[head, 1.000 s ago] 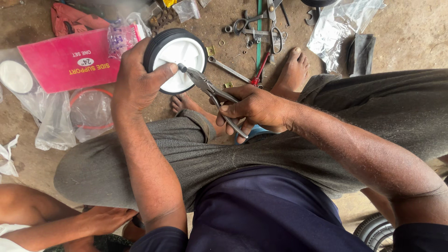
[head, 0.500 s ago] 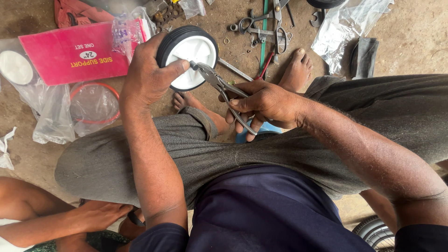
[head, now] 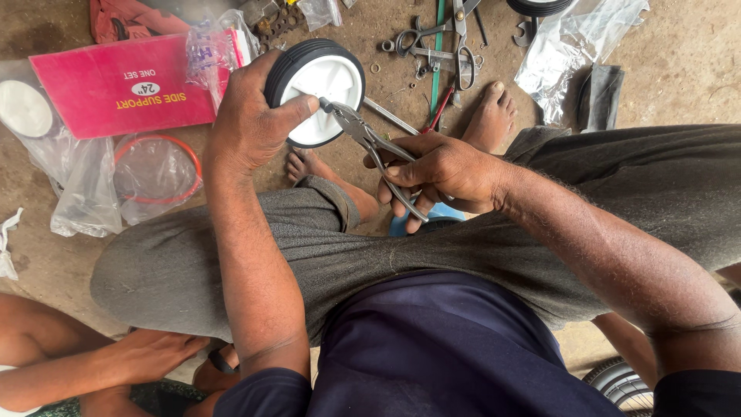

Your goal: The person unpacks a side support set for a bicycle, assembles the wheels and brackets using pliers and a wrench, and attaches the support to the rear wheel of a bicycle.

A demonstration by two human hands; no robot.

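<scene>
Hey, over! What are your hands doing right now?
Left hand grips small white wheel. Right hand squeezes pliers at hub. Nothing blocking.

A flat pink rectangular package [head: 116, 89] with yellow-white lettering lies upper left among clear plastic bags [head: 150, 170].

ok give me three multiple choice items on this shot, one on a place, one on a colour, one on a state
1. Where do the tips of the pliers sit?
A. at the hub of the small wheel
B. on the pink box
C. on the ground

2. What colour is the flat box beside the wheel?
A. green
B. pink
C. grey

3. How is the right hand placed?
A. open and empty
B. flat on the knee
C. closed around the plier handles

Answers: 1 A, the tips meet the white centre where the left hand grips the wheel; 2 B, its face is pink; 3 C, its fingers wrap the handles.
</scene>
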